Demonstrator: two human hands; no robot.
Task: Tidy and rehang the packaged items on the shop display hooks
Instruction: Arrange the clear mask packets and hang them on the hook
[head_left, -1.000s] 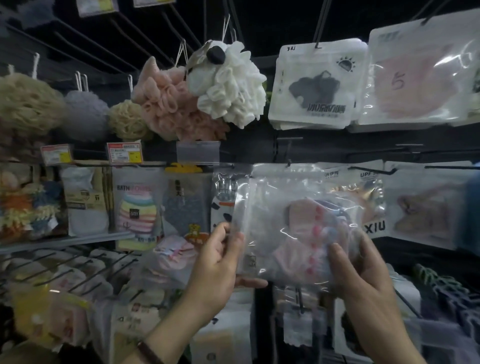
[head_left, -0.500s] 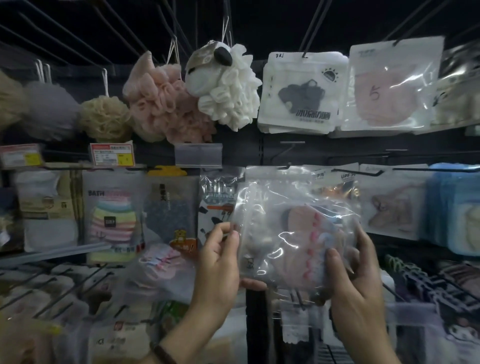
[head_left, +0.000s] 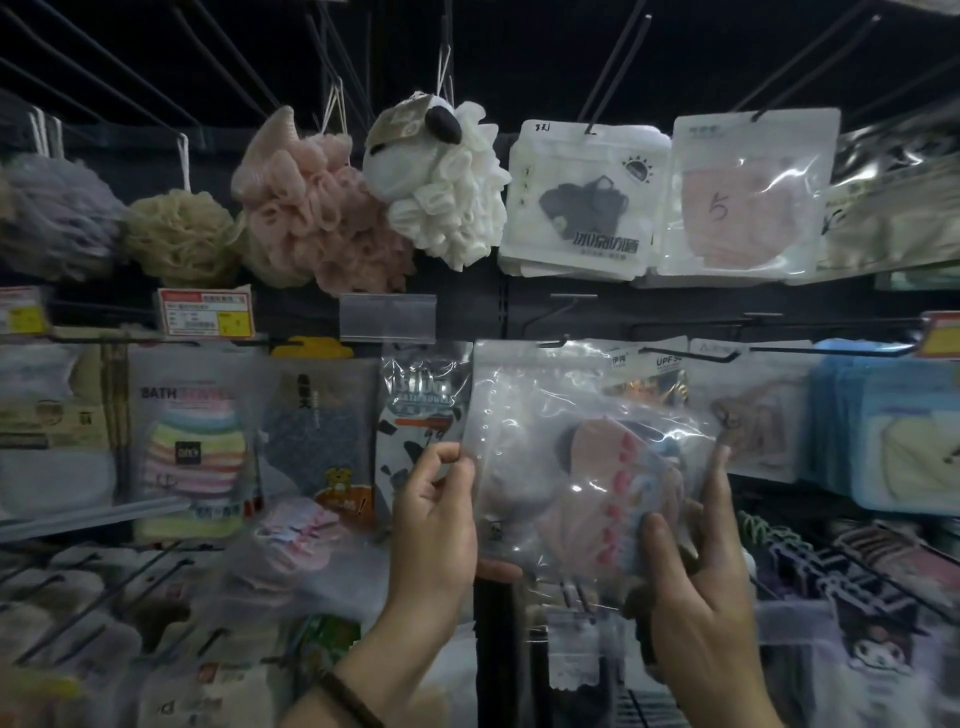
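Observation:
A clear plastic packet (head_left: 550, 457) with a pink item inside is held up in front of the middle row of hooks. My left hand (head_left: 436, 525) grips its left edge, thumb behind and fingers in front. At the packet's lower right corner my right hand (head_left: 691, 587) holds it, thumb on the front and fingers behind. The packet's top edge reaches a black display hook (head_left: 558, 343); whether it hangs on the hook I cannot tell.
Bath puffs, among them a white one (head_left: 447, 182) and a pink one (head_left: 311, 208), hang along the top row beside white mask packets (head_left: 582, 202). More packets hang left and right of mine, including a blue stack (head_left: 893, 431). Bare black hooks (head_left: 104, 597) jut out at lower left.
The view has shifted right and slightly closer. Both hands have kept their hold on the packet and raised it a little toward the hook row.

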